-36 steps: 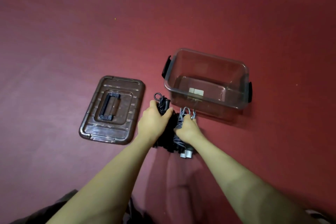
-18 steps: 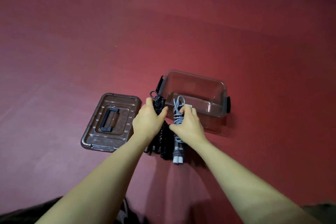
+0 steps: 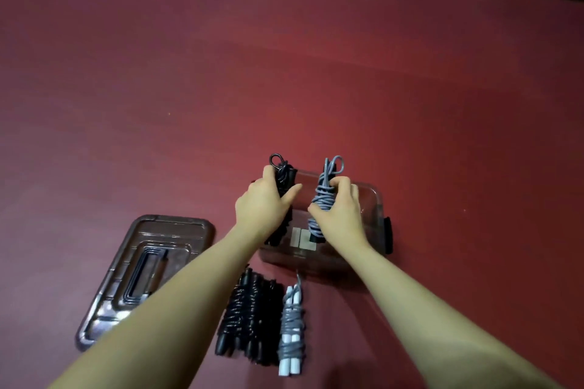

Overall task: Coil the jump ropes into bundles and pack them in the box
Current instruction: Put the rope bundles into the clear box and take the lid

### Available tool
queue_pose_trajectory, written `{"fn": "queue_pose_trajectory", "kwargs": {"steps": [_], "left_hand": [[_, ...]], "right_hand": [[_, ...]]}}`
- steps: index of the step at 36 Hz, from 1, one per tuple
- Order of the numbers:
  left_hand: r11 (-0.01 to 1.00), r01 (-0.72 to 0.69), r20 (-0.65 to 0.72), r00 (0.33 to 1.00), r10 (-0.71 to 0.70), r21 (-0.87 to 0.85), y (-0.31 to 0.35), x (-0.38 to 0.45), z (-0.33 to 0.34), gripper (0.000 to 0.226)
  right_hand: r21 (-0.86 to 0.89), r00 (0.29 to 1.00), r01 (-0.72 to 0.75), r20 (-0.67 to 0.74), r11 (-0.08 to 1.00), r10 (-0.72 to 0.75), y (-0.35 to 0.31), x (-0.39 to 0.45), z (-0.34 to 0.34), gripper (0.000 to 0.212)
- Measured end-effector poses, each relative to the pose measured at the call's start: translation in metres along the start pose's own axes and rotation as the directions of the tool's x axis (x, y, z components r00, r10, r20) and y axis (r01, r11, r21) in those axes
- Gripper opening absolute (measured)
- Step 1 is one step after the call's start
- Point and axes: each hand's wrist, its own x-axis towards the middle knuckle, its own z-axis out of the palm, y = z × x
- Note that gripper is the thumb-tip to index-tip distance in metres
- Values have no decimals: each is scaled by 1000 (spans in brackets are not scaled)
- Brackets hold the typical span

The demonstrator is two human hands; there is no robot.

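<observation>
— Where are the rope bundles you're packing?

— One in each hand, both held over the clear box (image 3: 377, 199). My left hand (image 3: 264, 207) has its fingers curled round the black bundle (image 3: 284, 175), thumb stretched along its side; a loop of rope sticks out past my fingertips. My right hand (image 3: 339, 210) pinches the grey bundle (image 3: 325, 199) between thumb and curled fingers, loops poking up above them.

— Upright?

— Roughly, with the lower ends hanging down inside the box's opening.

— And the rest?

— Nearer me, on the red floor (image 3: 284, 57) just in front of the box, lie several black bundles (image 3: 249, 319) side by side, and a grey bundle with white handles (image 3: 292, 328) touching their right side. The box's lid (image 3: 177, 230) lies flat to the left, handle up.
</observation>
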Motion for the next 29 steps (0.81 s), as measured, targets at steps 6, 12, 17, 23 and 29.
{"fn": "queue_pose_trajectory", "kwargs": {"steps": [6, 12, 17, 23, 29], "left_hand": [[942, -84, 233, 972, 6, 326, -7, 39, 52, 59], [925, -8, 331, 935, -128, 380, -28, 56, 98, 55], [952, -80, 440, 896, -62, 296, -40, 54, 108, 61], [932, -182, 581, 813, -37, 314, -48, 55, 104, 48], [929, -184, 581, 813, -40, 322, -51, 55, 104, 50]], "right_hand": [[-94, 981, -93, 162, 991, 108, 40, 34, 34, 42], [-156, 941, -158, 277, 975, 197, 65, 54, 65, 40], [-183, 897, -211, 355, 960, 264, 76, 64, 85, 44], [-314, 833, -167, 462, 934, 304, 86, 61, 89, 53], [-368, 760, -147, 552, 918, 344, 86, 59, 88, 60]]}}
